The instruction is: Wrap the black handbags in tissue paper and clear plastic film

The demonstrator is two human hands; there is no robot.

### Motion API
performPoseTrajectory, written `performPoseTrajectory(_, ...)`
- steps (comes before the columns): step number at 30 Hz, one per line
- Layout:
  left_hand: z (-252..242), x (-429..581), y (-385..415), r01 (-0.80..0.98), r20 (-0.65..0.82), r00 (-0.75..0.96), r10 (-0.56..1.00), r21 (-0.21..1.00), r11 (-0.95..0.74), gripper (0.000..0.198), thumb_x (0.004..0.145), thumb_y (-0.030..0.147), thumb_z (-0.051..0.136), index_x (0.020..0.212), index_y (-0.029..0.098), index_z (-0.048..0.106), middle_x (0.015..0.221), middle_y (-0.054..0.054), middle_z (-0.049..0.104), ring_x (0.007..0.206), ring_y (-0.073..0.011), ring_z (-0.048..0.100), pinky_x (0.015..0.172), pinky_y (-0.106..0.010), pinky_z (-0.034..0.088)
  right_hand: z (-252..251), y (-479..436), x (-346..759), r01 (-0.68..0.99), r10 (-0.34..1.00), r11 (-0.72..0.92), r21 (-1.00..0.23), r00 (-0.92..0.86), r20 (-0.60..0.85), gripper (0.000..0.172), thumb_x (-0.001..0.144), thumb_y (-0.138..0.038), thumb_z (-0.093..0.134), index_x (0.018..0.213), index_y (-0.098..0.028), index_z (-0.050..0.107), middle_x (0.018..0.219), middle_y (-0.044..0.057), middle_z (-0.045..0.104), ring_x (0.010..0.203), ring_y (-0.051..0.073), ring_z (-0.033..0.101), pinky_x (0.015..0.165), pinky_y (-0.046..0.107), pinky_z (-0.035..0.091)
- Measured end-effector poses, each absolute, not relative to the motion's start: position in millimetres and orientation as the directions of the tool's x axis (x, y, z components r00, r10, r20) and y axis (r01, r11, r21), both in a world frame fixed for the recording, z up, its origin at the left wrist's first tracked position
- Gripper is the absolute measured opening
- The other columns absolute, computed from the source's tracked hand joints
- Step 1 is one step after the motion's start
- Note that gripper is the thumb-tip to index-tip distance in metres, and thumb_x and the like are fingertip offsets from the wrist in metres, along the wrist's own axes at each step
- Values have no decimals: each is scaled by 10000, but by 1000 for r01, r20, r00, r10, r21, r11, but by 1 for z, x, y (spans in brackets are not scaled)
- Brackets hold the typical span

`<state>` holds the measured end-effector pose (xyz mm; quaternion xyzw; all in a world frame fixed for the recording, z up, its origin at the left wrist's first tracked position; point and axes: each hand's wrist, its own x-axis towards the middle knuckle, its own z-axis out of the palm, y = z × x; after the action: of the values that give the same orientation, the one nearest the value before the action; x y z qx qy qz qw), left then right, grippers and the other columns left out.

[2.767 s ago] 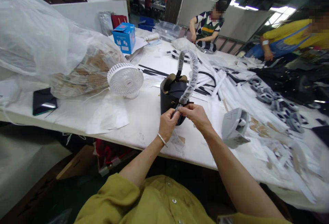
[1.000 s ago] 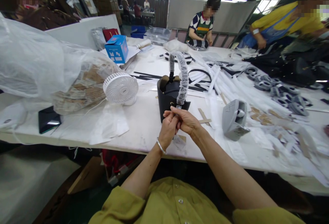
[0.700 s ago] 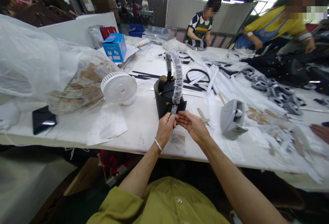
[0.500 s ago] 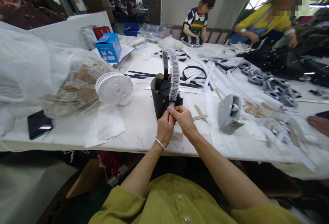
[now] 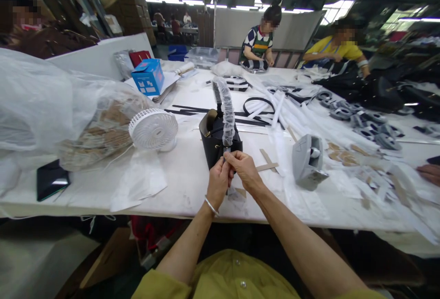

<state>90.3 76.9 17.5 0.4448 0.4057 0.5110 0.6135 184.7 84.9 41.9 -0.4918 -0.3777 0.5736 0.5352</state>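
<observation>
A black handbag stands upright on the table in front of me, its top gaping on the left side. Its arched handle is wrapped in crinkled clear plastic film. My left hand, with a bangle at the wrist, is closed in a pinch at the handle's near lower end. Thumb and fingers of my right hand pinch the same spot, touching the left fingertips. The exact bit of wrap or strap between the fingertips is mostly hidden.
Left of the bag stand a white fan, a dark phone and a blue box. To the right are cardboard strips, a grey tape dispenser and grey-black rolls. Co-workers work across the table.
My view has tipped up a little, so the table sits lower in it. Both hands stay pinched at the handle's base. The co-worker in yellow has bent lower.
</observation>
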Motion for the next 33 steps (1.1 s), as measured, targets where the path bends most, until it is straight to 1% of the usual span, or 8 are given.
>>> performPoseTrajectory(4,16,92,66,-271,-82,204,975,953,137,457,842,628,551,788,175,523,546,64,484,387,-50,383,369,-170,303,41,88,181,-351,972,-163,-922,101,-210,428,624,-502,812,624,-197,512,524,-12,639,320,97,465,289,211,306)
performPoseTrajectory(8,7,83,35,-279,-200,315,928,915,292,459,832,629,557,880,173,543,564,68,494,381,-49,367,373,-171,285,42,91,184,-394,969,-183,-901,82,-233,429,578,-442,859,624,-180,523,699,56,727,619,147,671,515,210,466)
performPoseTrajectory(14,-10,49,-31,9,-334,510,793,924,383,453,892,618,437,818,184,543,483,72,454,339,-59,315,359,-187,219,42,94,194,-385,968,-202,-901,64,-244,428,568,-463,869,660,-175,566,727,49,735,726,187,708,645,268,512)
performPoseTrajectory(18,7,9,-28,283,-374,733,569,927,244,291,894,428,506,801,177,620,590,22,590,427,-81,469,421,-187,326,44,93,209,-267,961,-267,-926,-2,-276,432,558,-482,878,709,-148,649,747,70,743,672,171,693,636,274,526)
performPoseTrajectory(22,34,-25,37,372,-112,445,888,925,-70,247,922,357,462,930,196,649,746,-8,647,579,-116,573,567,-226,457,41,82,230,-58,965,-251,-966,61,-254,471,648,-577,793,751,-124,713,733,102,734,666,192,690,679,328,552)
performPoseTrajectory(24,41,-30,83,444,191,271,944,845,-298,247,917,307,459,1042,196,640,896,-49,670,736,-155,626,714,-282,517,37,76,240,74,969,-186,-980,181,-170,446,701,-582,744,736,-138,710,740,103,728,691,210,689,687,349,550)
performPoseTrajectory(27,45,-23,147,615,511,280,813,555,-560,490,852,143,453,1335,203,510,1353,-133,524,1209,-238,533,1015,-405,454,31,69,250,323,933,-85,-942,358,39,358,698,-500,760,849,-178,713,867,84,731,798,230,685,757,379,538)
performPoseTrajectory(33,46,7,208,709,516,554,653,119,-695,427,800,51,472,1185,180,605,1477,-144,434,1413,-289,336,1112,-484,352,21,80,243,454,956,-58,-889,280,81,479,716,-418,738,1142,-224,637,1067,63,702,698,172,659,659,342,540)
